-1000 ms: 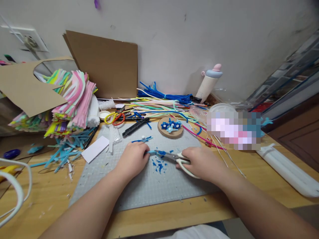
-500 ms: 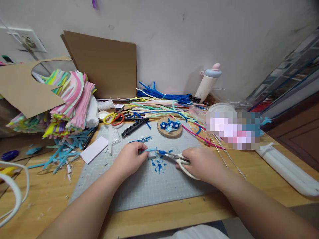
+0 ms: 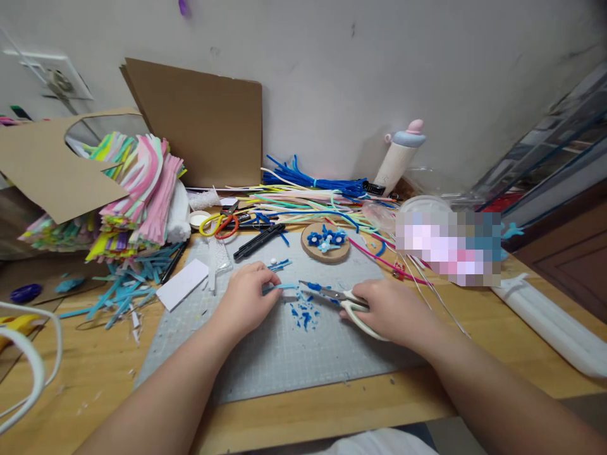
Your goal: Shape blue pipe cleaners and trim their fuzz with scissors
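Observation:
My left hand (image 3: 250,292) pinches a short light-blue pipe cleaner (image 3: 283,287), its free end pointing right. In my right hand (image 3: 389,311) is a pair of scissors (image 3: 351,304) with pale handles, blades pointing left toward the pipe cleaner but apart from its tip. Dark-blue fuzz clippings (image 3: 305,315) lie scattered on the grey cutting mat (image 3: 265,366) below the blades. Beyond my hands, a round cardboard disc (image 3: 332,256) carries blue flower shapes with pale centres. Several short blue pieces (image 3: 281,265) rest beside my left fingers.
A black utility knife (image 3: 259,241) and yellow-and-orange scissors (image 3: 220,225) lie behind the mat's middle. Bundled pipe cleaners (image 3: 142,183) stand at left, loose ones (image 3: 303,205) along the wall. A bottle (image 3: 399,158) leans at the back; a white wrapped bundle (image 3: 550,325) lies at right.
The scissors have drawn slightly right, away from the light-blue pipe cleaner's tip, leaving a small gap. The whole view has shifted a little; my left hand keeps its pinch.

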